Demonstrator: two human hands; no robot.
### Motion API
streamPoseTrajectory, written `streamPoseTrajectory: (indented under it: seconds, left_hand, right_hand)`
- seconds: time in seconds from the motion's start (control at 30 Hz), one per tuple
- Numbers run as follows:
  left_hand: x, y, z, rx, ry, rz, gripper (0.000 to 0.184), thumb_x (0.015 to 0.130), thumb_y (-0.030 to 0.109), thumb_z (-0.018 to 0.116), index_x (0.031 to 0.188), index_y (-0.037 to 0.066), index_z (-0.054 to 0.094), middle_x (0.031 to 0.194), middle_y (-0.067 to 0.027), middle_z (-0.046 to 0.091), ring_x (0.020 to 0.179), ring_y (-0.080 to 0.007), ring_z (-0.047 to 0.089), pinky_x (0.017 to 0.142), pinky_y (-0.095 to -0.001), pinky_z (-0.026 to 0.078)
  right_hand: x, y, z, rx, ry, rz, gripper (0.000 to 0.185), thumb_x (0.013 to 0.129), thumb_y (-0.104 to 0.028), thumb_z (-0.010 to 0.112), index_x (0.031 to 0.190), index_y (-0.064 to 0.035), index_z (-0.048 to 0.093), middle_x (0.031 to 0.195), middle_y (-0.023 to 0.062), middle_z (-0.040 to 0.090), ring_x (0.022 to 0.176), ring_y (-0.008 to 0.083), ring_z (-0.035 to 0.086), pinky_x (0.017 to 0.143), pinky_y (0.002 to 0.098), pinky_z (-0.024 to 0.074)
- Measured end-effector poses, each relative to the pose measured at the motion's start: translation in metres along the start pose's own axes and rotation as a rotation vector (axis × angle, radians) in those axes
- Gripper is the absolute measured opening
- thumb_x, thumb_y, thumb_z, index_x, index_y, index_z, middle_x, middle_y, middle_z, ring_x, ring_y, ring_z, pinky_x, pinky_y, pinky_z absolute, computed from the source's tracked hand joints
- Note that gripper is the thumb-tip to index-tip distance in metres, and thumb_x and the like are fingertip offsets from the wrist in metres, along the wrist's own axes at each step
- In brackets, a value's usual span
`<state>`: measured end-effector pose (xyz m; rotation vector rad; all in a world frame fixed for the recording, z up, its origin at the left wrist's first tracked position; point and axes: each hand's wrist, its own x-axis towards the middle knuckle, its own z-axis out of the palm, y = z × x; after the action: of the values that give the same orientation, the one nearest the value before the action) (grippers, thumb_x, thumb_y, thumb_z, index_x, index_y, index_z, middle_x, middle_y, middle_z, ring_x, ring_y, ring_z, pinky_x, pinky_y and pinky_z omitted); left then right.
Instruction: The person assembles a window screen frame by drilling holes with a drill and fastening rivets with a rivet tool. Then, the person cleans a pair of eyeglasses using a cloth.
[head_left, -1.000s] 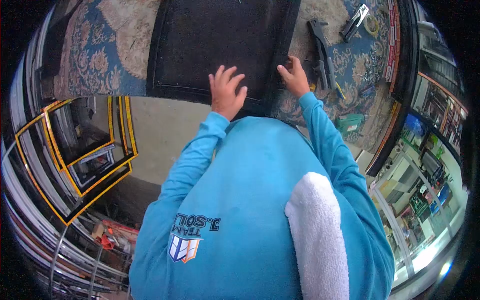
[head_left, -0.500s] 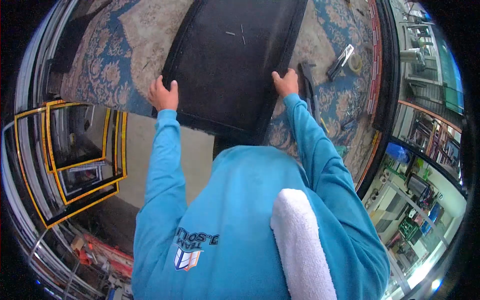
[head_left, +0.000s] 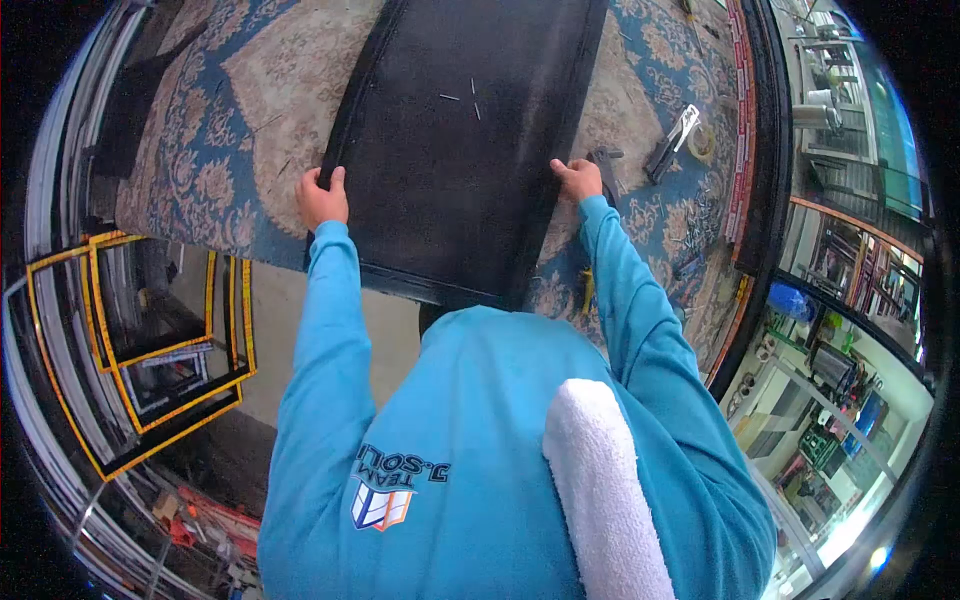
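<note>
A long black panel [head_left: 450, 180] with a raised black frame along its edges lies flat in front of me. My left hand [head_left: 322, 203] grips the frame at its left edge, fingers bent over the side and thumb up on the inner side. At the right edge, my right hand [head_left: 580, 182] has its thumb against the frame; its other fingers are curled and partly hidden. Several thin metal pins [head_left: 476, 111] rest loose on the panel's dark surface, beyond both hands.
A blue and beige patterned carpet [head_left: 215, 185] lies beneath the panel. To the right are a black and silver hand tool [head_left: 670, 145], a tape roll [head_left: 702, 143], a dark tool [head_left: 606, 158] and scattered small metal pieces [head_left: 700, 218]. Yellow-edged frames [head_left: 250, 310] stand at left.
The view has shifted, so panel and carpet appear lower. Both hands are slightly farther forward along the panel's edges. My right forearm now covers more of the dark tool beside it.
</note>
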<state>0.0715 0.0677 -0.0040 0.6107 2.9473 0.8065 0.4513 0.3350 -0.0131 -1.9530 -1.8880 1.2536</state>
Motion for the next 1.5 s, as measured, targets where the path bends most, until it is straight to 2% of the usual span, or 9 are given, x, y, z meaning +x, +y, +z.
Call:
streamPoseTrajectory:
  seconds: [0.43, 0.6, 0.67, 0.83, 0.93, 1.1, 1.3, 1.37, 1.5]
  left_hand:
    - [0.000, 0.002, -0.004, 0.021, -0.012, 0.046, 0.050, 0.080, 0.048, 0.074, 0.107, 0.007, 0.064, 0.110, -0.0137, 0.059, 0.106, -0.0331, 0.056, 0.090, -0.0448, 0.046]
    - [-0.002, 0.004, -0.013, -0.104, -0.073, -0.005, 0.053, 0.079, 0.044, 0.077, 0.109, 0.003, 0.065, 0.109, -0.0161, 0.061, 0.101, -0.0325, 0.059, 0.089, -0.0430, 0.048]
    - [-0.002, -0.007, -0.017, -0.168, -0.104, 0.055, 0.054, 0.079, 0.043, 0.077, 0.111, 0.002, 0.064, 0.109, -0.0163, 0.061, 0.101, -0.0328, 0.060, 0.089, -0.0428, 0.049]
    - [-0.035, -0.069, -0.046, 0.010, -0.184, 0.065, 0.057, 0.078, 0.042, 0.078, 0.116, 0.002, 0.063, 0.113, -0.0183, 0.063, 0.107, -0.0333, 0.061, 0.092, -0.0442, 0.048]
    - [-0.053, -0.088, -0.054, -0.029, -0.128, -0.044, 0.061, 0.075, 0.042, 0.080, 0.115, -0.001, 0.062, 0.113, -0.0207, 0.064, 0.106, -0.0335, 0.061, 0.092, -0.0437, 0.048]
    - [-0.012, -0.102, -0.068, -0.124, -0.496, -0.070, 0.067, 0.070, 0.041, 0.083, 0.110, -0.007, 0.060, 0.107, -0.0222, 0.064, 0.100, -0.0295, 0.062, 0.091, -0.0389, 0.047]
    - [-0.015, 0.000, -0.221, -0.564, -0.510, 0.049, 0.042, 0.090, 0.032, 0.069, 0.117, 0.001, 0.061, 0.103, -0.0044, 0.066, 0.097, -0.0195, 0.061, 0.087, -0.0324, 0.048]
    - [-0.028, 0.069, -0.286, -0.752, -0.586, -0.123, 0.039, 0.094, 0.030, 0.063, 0.121, 0.001, 0.061, 0.107, -0.0048, 0.066, 0.099, -0.0169, 0.061, 0.088, -0.0305, 0.047]
    - [-0.005, 0.110, -0.333, -1.030, -0.655, -0.073, 0.037, 0.099, 0.025, 0.056, 0.124, -0.001, 0.060, 0.119, -0.0089, 0.063, 0.102, -0.0171, 0.062, 0.089, -0.0301, 0.048]
  right_hand:
    - [-0.008, 0.012, -0.002, 0.211, -0.092, 0.048, 0.049, 0.076, -0.044, 0.080, 0.077, 0.0027, 0.066, 0.067, 0.0122, 0.065, 0.058, 0.0192, 0.062, 0.059, 0.0380, 0.0509]
    - [-0.047, 0.018, 0.005, -0.069, 0.074, -0.167, 0.047, 0.089, -0.044, 0.061, 0.083, 0.0024, 0.063, 0.087, 0.0258, 0.066, 0.089, 0.0445, 0.062, 0.078, 0.0493, 0.0476]
    - [-0.076, 0.041, 0.007, -0.060, -0.030, -0.166, 0.048, 0.089, -0.044, 0.061, 0.083, 0.0036, 0.063, 0.087, 0.0273, 0.065, 0.086, 0.0444, 0.062, 0.075, 0.0499, 0.0475]
    - [-0.188, 0.072, 0.004, 0.026, -0.516, -0.034, 0.046, 0.088, -0.043, 0.065, 0.089, 0.0031, 0.066, 0.082, 0.0214, 0.066, 0.077, 0.0305, 0.065, 0.072, 0.0427, 0.0503]
    - [-0.224, 0.069, 0.009, 0.150, -0.481, -0.064, 0.047, 0.081, -0.044, 0.074, 0.079, 0.0012, 0.059, 0.073, 0.0123, 0.060, 0.070, 0.0199, 0.056, 0.067, 0.0377, 0.0484]
    - [-0.214, 0.077, -0.013, 0.244, -0.538, -0.092, 0.046, 0.077, -0.040, 0.077, 0.082, 0.0028, 0.063, 0.071, 0.0086, 0.059, 0.068, 0.0174, 0.054, 0.063, 0.0353, 0.0463]
    - [-0.273, -0.022, -0.137, 0.406, -0.278, -0.235, 0.030, 0.088, -0.029, 0.070, 0.081, -0.0011, 0.062, 0.069, -0.0041, 0.054, 0.064, 0.0065, 0.049, 0.055, 0.0244, 0.0373]
    - [-0.286, -0.045, -0.166, 0.645, -0.169, -0.248, 0.026, 0.090, -0.025, 0.067, 0.076, -0.0041, 0.061, 0.065, -0.0050, 0.050, 0.062, 0.0042, 0.043, 0.052, 0.0245, 0.0319]
    - [-0.306, -0.099, -0.225, 0.765, -0.072, -0.398, 0.028, 0.094, -0.028, 0.062, 0.081, -0.0028, 0.060, 0.067, -0.0028, 0.050, 0.057, 0.0063, 0.046, 0.049, 0.0243, 0.0420]
